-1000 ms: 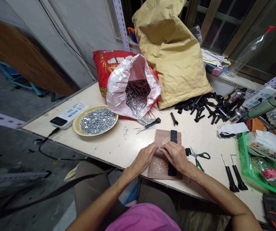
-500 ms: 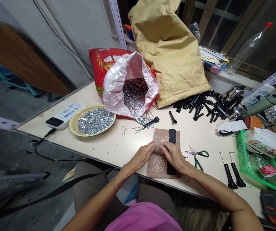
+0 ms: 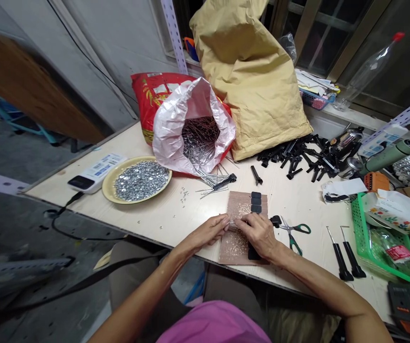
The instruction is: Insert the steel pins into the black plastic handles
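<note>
My right hand (image 3: pixel 260 233) is closed around a black-handled tool (image 3: pixel 275 221), whose handle end sticks out to the right of the fingers. A short piece of thin metal rod (image 3: pixel 231 223) shows between my two hands. My left hand (image 3: pixel 210 231) pinches at the rod's other end; any small part inside the fingers is hidden. Both hands are over a brown wooden board (image 3: pixel 233 252) sprinkled with pale crumbs. Black rounded pads (image 3: pixel 256 201) lie in a column on that board, partly covered by my right hand. Green-handled scissors (image 3: pixel 292 231) lie open just right of it.
A yellow dish (image 3: pixel 107 193) of metal washers stands left. Behind it, a red and white sack (image 3: pixel 162 138) spills metal rods. Black plastic parts (image 3: pixel 298 155) are heaped at the back. Two black-handled tools (image 3: pixel 341 262) and a green basket (image 3: pixel 364 238) are right.
My right hand has turned slightly, and the black handle end now shows beside it near the scissors. My left hand has shifted a little down and left, its fingers more curled.
</note>
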{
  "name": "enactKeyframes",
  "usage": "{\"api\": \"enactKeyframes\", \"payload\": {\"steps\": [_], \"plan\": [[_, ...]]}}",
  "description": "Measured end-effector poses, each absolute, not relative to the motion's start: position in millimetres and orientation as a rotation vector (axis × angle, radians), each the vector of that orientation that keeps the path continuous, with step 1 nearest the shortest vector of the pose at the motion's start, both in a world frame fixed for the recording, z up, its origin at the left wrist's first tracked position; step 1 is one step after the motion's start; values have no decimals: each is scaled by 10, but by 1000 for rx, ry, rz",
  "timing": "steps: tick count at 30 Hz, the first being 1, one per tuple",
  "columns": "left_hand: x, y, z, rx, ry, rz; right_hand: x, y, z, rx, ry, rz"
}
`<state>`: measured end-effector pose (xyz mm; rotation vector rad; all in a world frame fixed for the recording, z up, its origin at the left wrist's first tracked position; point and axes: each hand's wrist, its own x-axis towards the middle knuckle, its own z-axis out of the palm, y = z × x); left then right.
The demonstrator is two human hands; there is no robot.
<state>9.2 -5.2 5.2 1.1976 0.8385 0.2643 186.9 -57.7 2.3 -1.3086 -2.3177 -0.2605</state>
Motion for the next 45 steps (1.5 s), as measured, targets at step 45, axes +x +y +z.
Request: {"api": "enactKeyframes", "payload": {"steps": [45], "plan": [[482, -170, -649, 2497, 1086, 792, 2874, -158, -130, -1694, -2240, -127]]}}
